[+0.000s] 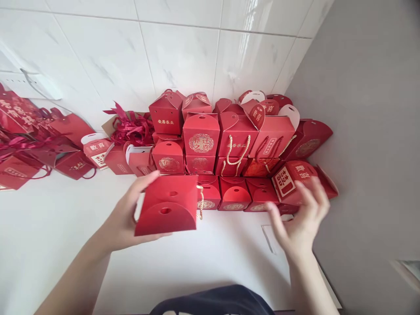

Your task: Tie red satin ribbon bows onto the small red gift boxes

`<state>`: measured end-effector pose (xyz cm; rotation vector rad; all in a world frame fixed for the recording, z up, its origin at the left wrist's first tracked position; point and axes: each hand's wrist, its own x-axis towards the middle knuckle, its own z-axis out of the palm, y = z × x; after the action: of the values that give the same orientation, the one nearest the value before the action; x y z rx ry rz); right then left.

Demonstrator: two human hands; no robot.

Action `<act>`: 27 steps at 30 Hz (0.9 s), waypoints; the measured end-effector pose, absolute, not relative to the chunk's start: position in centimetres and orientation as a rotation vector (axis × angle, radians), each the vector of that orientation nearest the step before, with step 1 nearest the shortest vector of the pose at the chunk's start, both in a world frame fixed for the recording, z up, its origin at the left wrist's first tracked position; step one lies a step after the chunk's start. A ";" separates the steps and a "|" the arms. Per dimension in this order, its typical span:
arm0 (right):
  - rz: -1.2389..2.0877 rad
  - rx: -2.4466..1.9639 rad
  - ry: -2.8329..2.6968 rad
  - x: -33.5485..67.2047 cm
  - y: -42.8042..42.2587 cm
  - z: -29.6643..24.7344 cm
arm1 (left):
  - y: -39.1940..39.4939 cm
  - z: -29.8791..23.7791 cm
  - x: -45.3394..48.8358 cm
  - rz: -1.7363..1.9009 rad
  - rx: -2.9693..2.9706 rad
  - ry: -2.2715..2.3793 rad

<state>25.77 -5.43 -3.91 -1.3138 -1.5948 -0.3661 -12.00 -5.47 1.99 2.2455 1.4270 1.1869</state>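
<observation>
My left hand (126, 214) grips a red gift box (169, 221) by its left side and underside, above the white surface. Its folded flaps with punched holes face me, and a gold cord handle (201, 202) hangs at its right side. To the right, my right hand (300, 218) is raised with fingers apart and holds nothing. It is nearest to a red box with a white label (285, 183), which its fingers partly cover in the view. A row of red boxes (234, 194) with gold patterns stands just beyond the held box.
More red boxes (201, 133) are stacked against the tiled wall (180, 48). A heap of red ribbon (133, 129) lies in a container at the back left. Ribboned red boxes (19, 168) crowd the far left, below a wall socket (33, 85). A grey wall (370, 131) bounds the right.
</observation>
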 end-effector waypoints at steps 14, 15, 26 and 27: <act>-0.611 -1.583 -1.453 22.6 -3.0 -3.9 | -1.6 -4.1 -8.8 1.042 2.785 1.490; -0.652 -1.613 -1.503 22.9 -2.2 -4.5 | -0.9 -5.0 -9.6 1.017 2.811 1.500; -0.796 -1.428 -1.645 26.1 0.8 -9.6 | 2.5 -7.5 -12.8 0.934 2.883 1.142; -0.791 -1.379 -1.640 26.3 0.5 -9.8 | 2.5 -7.2 -13.4 1.025 2.851 1.192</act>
<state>26.29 0.53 -9.83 -1.3791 -1.6399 -0.7906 -13.38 2.50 -7.20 2.8505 1.1922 1.0253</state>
